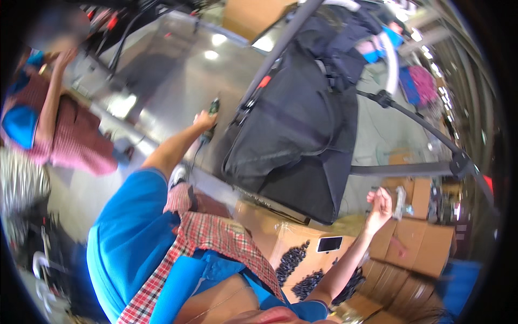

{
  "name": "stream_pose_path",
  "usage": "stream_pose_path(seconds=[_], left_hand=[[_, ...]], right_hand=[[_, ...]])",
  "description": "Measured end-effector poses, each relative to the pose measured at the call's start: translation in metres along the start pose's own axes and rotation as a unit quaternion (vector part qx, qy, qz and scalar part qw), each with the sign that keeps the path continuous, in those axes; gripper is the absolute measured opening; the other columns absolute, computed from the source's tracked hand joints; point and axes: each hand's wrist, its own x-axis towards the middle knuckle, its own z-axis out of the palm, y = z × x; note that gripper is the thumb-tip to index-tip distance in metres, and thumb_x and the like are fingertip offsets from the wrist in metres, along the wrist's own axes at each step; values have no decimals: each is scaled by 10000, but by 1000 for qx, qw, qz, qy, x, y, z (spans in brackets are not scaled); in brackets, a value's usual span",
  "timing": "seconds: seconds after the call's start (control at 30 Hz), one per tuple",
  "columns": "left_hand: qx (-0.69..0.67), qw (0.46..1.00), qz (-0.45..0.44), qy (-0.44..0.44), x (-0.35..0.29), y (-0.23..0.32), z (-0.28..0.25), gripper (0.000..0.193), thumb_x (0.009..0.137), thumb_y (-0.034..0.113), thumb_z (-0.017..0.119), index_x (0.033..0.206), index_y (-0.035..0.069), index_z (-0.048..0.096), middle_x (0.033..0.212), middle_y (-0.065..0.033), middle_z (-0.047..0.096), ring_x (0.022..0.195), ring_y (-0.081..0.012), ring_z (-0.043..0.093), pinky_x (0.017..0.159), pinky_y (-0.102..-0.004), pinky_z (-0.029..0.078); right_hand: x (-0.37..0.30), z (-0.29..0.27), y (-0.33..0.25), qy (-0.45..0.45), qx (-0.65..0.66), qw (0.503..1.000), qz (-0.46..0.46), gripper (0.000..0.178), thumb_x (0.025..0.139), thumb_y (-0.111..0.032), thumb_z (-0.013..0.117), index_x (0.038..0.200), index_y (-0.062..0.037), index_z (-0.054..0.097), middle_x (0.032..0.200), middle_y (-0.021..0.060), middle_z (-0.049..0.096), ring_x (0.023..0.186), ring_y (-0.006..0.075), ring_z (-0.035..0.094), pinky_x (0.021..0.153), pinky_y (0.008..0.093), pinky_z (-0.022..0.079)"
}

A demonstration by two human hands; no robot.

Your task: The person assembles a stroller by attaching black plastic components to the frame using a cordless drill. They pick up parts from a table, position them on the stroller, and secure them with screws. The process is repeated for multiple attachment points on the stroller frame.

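My left hand [205, 120] is closed around a slim corded electric screwdriver [215, 106], held over the metal tabletop [178, 75]. Right of it lies a large black fabric seat with tubular frame bars, apparently a stroller [291, 124]; neither hand touches its fabric. Out to the right, below a dark frame bar [402, 169], my right hand [381, 205] is raised with its fingers curled together. Whatever those fingers hold, if anything, is too small to make out.
Small dark parts [292, 263] lie in piles on a cardboard surface below the seat, beside a phone [329, 244]. Cardboard boxes [421, 245] are stacked at the lower right. Another person [59, 124] works across the left side. A cable hangs from the screwdriver.
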Motion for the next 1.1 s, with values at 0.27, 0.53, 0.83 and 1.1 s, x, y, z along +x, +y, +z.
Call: stream_pose_path(seconds=[0.27, 0.53, 0.83, 1.1], left_hand=[[-79, 978, 55, -187, 42, 15, -6, 504, 911, 423, 602, 1209, 45, 450, 1035, -110, 596, 966, -267, 627, 820, -401, 517], [-604, 573, 107, -544, -108, 43, -191, 473, 973, 518, 441, 1214, 115, 495, 917, -75, 582, 710, -201, 585, 625, -347, 503], [-480, 567, 308, -595, -234, 96, -308, 1210, 654, 177, 849, 1555, 164, 41, 986, -118, 554, 744, -164, 583, 619, -258, 470], [-398, 616, 405, -546, -250, 113, -291, 1161, 681, 209, 845, 1547, 87, 81, 1053, -71, 560, 906, -147, 561, 807, -281, 472]], right_hand=[[-25, 168, -130, -55, 1, 998, -8, 213, 932, -31, 605, 1138, 19, 588, 850, 101, 697, 762, 124, 654, 733, 241, 528], [-26, 234, -141, -113, 42, 992, -38, 231, 881, 49, 641, 1110, 31, 621, 904, 104, 708, 852, 127, 676, 793, 250, 543], [3, 263, -155, -162, -22, 974, -158, 232, 838, 81, 658, 1065, 37, 648, 911, 130, 726, 862, 150, 704, 780, 254, 549], [1, 267, -163, -163, -28, 962, -219, 231, 828, 90, 659, 1052, 34, 659, 902, 131, 726, 852, 146, 706, 744, 251, 555]])
